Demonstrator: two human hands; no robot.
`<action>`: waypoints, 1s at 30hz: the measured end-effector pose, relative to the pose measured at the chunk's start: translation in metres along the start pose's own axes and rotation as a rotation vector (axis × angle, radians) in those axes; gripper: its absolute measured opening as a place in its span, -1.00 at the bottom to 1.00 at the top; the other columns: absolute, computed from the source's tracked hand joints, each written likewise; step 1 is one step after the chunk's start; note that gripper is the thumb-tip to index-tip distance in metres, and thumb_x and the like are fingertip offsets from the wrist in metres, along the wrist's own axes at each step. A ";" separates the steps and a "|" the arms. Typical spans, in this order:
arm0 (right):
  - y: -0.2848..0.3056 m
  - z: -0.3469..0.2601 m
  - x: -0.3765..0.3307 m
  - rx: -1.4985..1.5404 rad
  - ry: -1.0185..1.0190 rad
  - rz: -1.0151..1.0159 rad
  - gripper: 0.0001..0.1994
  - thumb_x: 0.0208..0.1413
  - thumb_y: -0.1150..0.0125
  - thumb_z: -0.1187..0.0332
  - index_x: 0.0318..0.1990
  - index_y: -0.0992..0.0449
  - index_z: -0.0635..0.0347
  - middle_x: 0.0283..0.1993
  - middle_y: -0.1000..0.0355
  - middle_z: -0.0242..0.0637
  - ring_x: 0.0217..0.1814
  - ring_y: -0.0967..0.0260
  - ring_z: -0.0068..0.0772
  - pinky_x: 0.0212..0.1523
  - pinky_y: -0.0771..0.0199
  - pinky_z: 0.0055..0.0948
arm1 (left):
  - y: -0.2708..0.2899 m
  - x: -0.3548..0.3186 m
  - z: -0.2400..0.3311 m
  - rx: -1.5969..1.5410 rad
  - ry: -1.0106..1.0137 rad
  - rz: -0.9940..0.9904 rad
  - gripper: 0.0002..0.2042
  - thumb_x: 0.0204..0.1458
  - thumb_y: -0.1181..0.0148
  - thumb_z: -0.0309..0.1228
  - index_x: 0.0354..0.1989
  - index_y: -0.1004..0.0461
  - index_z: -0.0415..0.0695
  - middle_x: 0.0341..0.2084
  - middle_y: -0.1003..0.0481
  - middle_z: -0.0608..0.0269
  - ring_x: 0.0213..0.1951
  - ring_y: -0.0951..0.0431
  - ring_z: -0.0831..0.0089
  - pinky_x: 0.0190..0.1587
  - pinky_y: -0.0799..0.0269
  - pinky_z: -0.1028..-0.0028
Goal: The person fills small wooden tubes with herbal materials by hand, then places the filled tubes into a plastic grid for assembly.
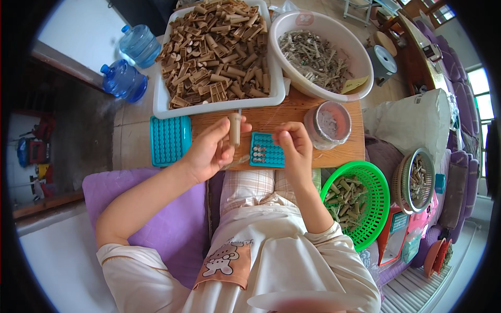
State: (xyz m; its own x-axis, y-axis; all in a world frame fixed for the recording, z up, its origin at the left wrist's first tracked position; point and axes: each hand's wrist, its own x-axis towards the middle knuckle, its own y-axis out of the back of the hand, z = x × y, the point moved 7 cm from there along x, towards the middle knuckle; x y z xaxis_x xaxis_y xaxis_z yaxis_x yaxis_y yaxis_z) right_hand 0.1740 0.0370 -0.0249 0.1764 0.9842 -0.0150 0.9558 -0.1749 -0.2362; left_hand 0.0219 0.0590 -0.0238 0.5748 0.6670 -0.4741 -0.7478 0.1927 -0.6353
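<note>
My left hand (pixel 206 148) is closed around a tan plastic tube-shaped piece (pixel 235 131), held upright above the table's near edge. A thin pale pin sticks up from the top of this piece. To its right, my right hand (pixel 296 148) has its thumb and fingertips pressed together; whatever may be between them is too small to make out. Between and just below the hands lies a small teal tray (pixel 274 158) with rows of round pockets. Several small metallic round parts (pixel 258 152) sit in its left pockets.
A white tray (pixel 209 109) heaped with tan plastic pieces (pixel 214 57) stands beyond the hands. Right of it are a pale basin (pixel 297 78) of small parts and a round tub (pixel 314 129). Another teal tray (pixel 171 141) lies left; a green basket (pixel 382 203) stands right.
</note>
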 end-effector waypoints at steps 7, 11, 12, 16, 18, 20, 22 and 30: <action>-0.020 0.006 -0.027 0.206 -0.153 -0.142 -0.89 0.08 0.08 0.40 -0.31 -0.28 0.24 -0.32 -0.28 -0.39 -0.30 -0.22 -0.65 -0.21 -0.26 -0.63 | 0.004 0.002 0.005 -0.119 -0.017 -0.039 -0.69 0.10 0.25 -0.19 -0.08 -0.23 -0.07 -0.16 -0.32 0.33 -0.72 -0.19 0.72 -0.70 -0.08 0.73; -0.032 0.005 -0.028 0.215 -0.191 -0.188 -0.90 0.08 0.08 0.40 -0.33 -0.28 0.24 -0.34 -0.28 -0.41 -0.31 -0.21 -0.66 -0.23 -0.26 -0.63 | 0.006 -0.001 0.009 -0.114 -0.066 0.139 -0.68 0.10 0.27 -0.19 -0.06 -0.21 -0.08 -0.14 -0.31 0.31 -0.54 -0.39 0.62 -0.63 -0.22 0.72; -0.034 0.003 -0.028 0.193 -0.187 -0.218 -0.90 0.07 0.07 0.40 -0.33 -0.28 0.24 -0.35 -0.27 -0.41 -0.32 -0.20 -0.66 -0.25 -0.26 -0.63 | 0.006 -0.002 0.011 -0.118 -0.083 0.150 -0.68 0.10 0.27 -0.19 -0.05 -0.20 -0.08 -0.13 -0.30 0.30 -0.43 -0.44 0.57 -0.58 -0.28 0.71; -0.037 -0.002 -0.032 0.125 -0.164 -0.289 -0.90 0.07 0.07 0.39 -0.35 -0.28 0.24 -0.38 -0.26 -0.42 -0.35 -0.19 -0.67 -0.28 -0.24 -0.63 | 0.006 0.000 0.014 -0.073 -0.121 0.149 -0.68 0.09 0.25 -0.17 -0.03 -0.18 -0.03 -0.10 -0.27 0.34 -0.21 -0.39 0.55 -0.51 -0.32 0.71; -0.041 -0.005 -0.034 0.154 -0.189 -0.311 -0.88 0.08 0.09 0.37 -0.34 -0.28 0.24 -0.37 -0.27 -0.39 -0.35 -0.19 -0.63 -0.27 -0.24 -0.61 | -0.002 -0.006 0.024 0.203 -0.302 0.068 -0.69 0.07 0.16 -0.21 -0.06 -0.18 -0.05 -0.06 -0.23 0.27 -0.03 -0.27 0.47 -0.28 -0.37 0.59; -0.045 0.004 -0.037 0.238 -0.273 -0.393 -0.75 0.09 0.09 0.22 -0.25 -0.27 0.24 -0.29 -0.27 -0.34 -0.27 -0.19 -0.58 -0.23 -0.23 -0.57 | -0.023 -0.014 0.027 0.329 -0.403 -0.060 -0.73 0.06 0.14 -0.28 -0.08 -0.18 -0.07 -0.04 -0.21 0.25 -0.06 -0.27 0.48 -0.17 -0.31 0.53; -0.049 -0.001 -0.043 0.355 -0.296 -0.394 -0.71 0.09 0.12 0.16 -0.22 -0.26 0.22 -0.26 -0.25 -0.38 -0.25 -0.19 -0.60 -0.20 -0.23 -0.57 | -0.045 -0.027 0.029 0.576 -0.559 -0.196 -0.78 0.00 0.04 -0.43 -0.16 -0.23 -0.09 -0.03 -0.16 0.21 -0.08 -0.26 0.40 -0.01 -0.20 0.37; -0.058 -0.011 -0.070 0.800 -0.394 -0.506 -0.51 0.03 0.21 -0.08 -0.11 -0.19 0.17 -0.21 -0.20 -0.37 -0.16 -0.15 -0.55 -0.14 -0.17 -0.51 | -0.087 -0.080 0.002 1.494 -1.529 -0.501 -0.65 -0.30 -0.17 -0.50 -0.29 -0.31 0.17 -0.18 -0.22 0.31 -0.08 -0.21 0.20 -0.14 -0.33 0.19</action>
State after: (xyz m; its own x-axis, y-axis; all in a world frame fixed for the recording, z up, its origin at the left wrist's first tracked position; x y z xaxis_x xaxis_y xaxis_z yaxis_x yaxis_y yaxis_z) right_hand 0.1089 -0.0217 0.0006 -0.4316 0.9019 -0.0175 0.4349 0.1910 -0.8800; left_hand 0.0397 -0.0098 0.0707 0.6797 0.1482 0.7184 -0.7297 0.2366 0.6415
